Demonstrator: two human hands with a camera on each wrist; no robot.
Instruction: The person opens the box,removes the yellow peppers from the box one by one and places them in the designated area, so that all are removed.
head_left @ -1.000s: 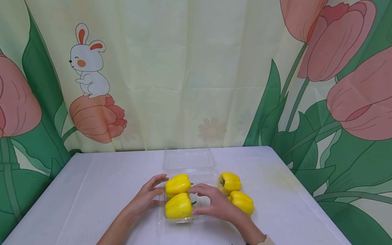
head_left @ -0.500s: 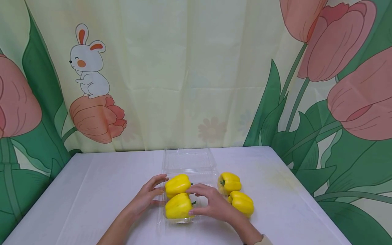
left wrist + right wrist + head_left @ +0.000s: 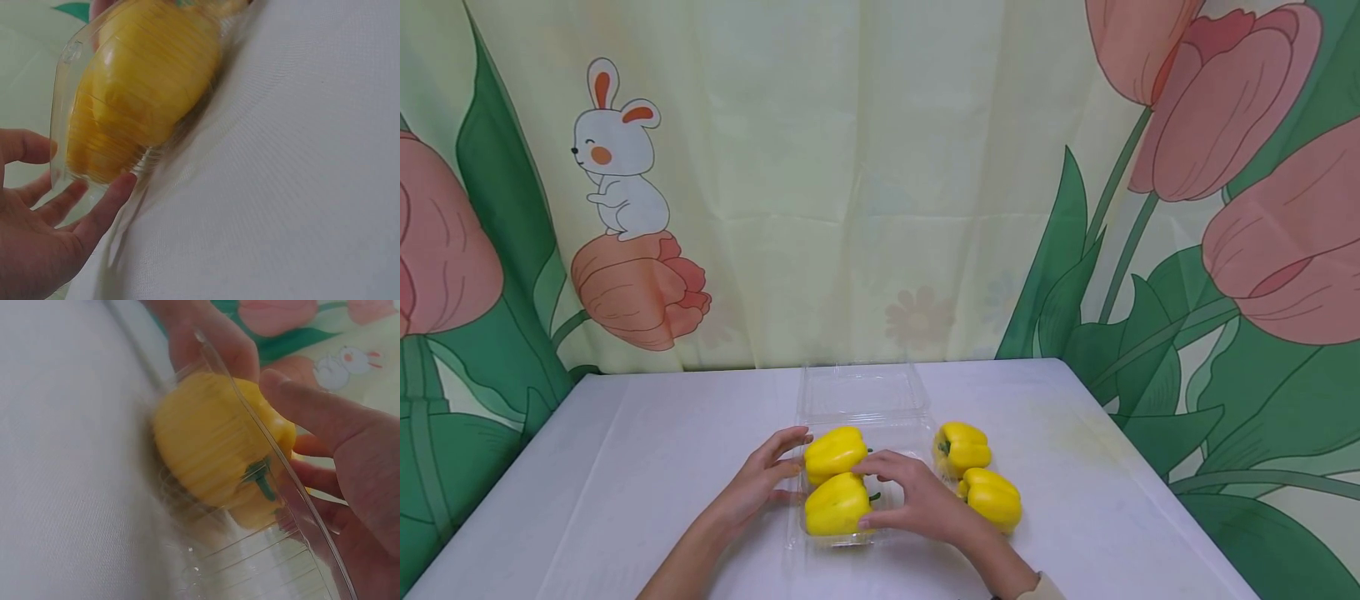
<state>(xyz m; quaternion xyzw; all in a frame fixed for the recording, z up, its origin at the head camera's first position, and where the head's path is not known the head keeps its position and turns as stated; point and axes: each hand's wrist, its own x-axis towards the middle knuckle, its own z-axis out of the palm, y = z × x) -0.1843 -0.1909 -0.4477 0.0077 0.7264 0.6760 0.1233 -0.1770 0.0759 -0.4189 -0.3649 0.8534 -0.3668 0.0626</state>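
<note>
We find a white-covered table bearing a clear clamshell box, lid laid back. The left hand, fingers spread, touches its left wall; the right hand grips the near yellow bell pepper inside, beside the far pepper. Two loose peppers lie outside, right. We judge this seating; the next move calls for gentle release.

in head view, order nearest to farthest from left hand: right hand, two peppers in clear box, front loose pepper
From the left hand:
1. Rear boxed pepper and front boxed pepper, just to its right; too close to call.
2. Right hand, right of both.
3. Front loose pepper, farthest right.
</note>
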